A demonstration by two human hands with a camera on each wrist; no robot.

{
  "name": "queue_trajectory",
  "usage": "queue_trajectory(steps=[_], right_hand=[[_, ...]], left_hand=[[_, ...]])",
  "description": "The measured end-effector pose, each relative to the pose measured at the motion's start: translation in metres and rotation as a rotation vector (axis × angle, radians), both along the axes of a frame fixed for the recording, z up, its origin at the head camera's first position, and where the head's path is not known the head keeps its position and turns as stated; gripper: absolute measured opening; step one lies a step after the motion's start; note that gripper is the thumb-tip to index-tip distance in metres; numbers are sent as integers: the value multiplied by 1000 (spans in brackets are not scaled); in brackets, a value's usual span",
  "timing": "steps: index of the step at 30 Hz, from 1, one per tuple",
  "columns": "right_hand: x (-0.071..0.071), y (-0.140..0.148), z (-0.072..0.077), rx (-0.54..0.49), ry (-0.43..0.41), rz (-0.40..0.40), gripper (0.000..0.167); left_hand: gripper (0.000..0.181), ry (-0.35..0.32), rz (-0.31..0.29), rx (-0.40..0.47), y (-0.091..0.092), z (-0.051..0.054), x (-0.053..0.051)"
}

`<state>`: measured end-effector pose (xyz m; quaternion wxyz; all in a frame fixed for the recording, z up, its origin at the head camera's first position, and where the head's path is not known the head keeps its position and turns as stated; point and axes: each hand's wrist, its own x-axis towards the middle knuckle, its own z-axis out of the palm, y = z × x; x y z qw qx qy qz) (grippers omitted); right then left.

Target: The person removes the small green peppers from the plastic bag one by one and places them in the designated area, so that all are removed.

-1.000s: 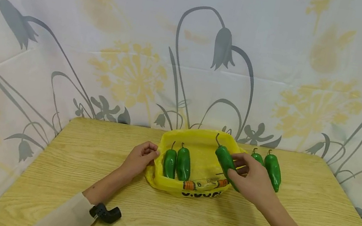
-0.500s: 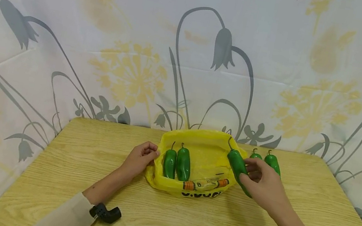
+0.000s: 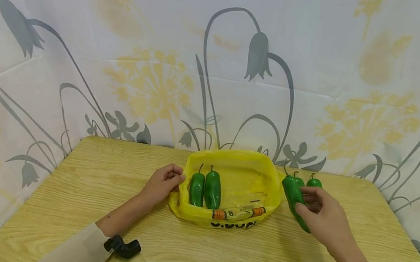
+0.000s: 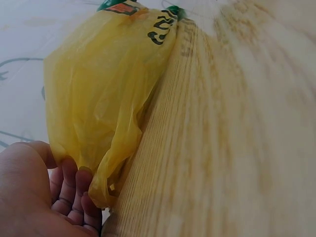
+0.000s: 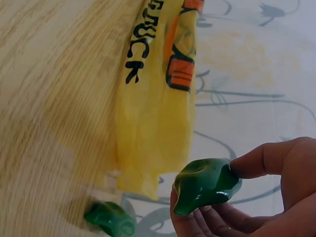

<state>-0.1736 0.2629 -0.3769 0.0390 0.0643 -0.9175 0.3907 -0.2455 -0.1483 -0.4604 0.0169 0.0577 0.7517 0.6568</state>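
Note:
An opened yellow plastic bag [image 3: 243,167] lies on the table, its mouth spread wide. Inside it at the left are two green peppers, one [image 3: 197,189] beside the other [image 3: 213,191]. My left hand [image 3: 163,184] pinches the bag's left edge; the left wrist view has thumb and fingers on the yellow film [image 4: 98,94]. Just past the bag's right side, my right hand [image 3: 327,217] holds a third green pepper [image 3: 294,197] tilted, stem up and left. The right wrist view shows that pepper's tip [image 5: 207,185] between thumb and fingers.
Behind the right hand, two more green peppers stand out on the table, one [image 3: 299,182] mostly covered by the held pepper, the other [image 3: 314,182] partly hidden by the hand. A flower-patterned curtain [image 3: 149,22] rises behind the wooden table [image 3: 171,255].
My right hand has carried its pepper rightward, from over the bag to beside the bag's right rim. The left hand and the two peppers inside have stayed put.

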Motion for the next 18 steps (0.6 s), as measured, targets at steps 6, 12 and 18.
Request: queue_trajectory(steps=[6, 12, 18], right_hand=[[-7, 11, -2, 0, -26, -30, 53], [-12, 23, -2, -12, -62, -61, 54], [-18, 41, -2, -14, -72, -101, 58]], left_hand=[[14, 9, 4, -10, 0, -1, 0], [15, 4, 2, -15, 0, 0, 1], [15, 10, 1, -16, 0, -1, 0]])
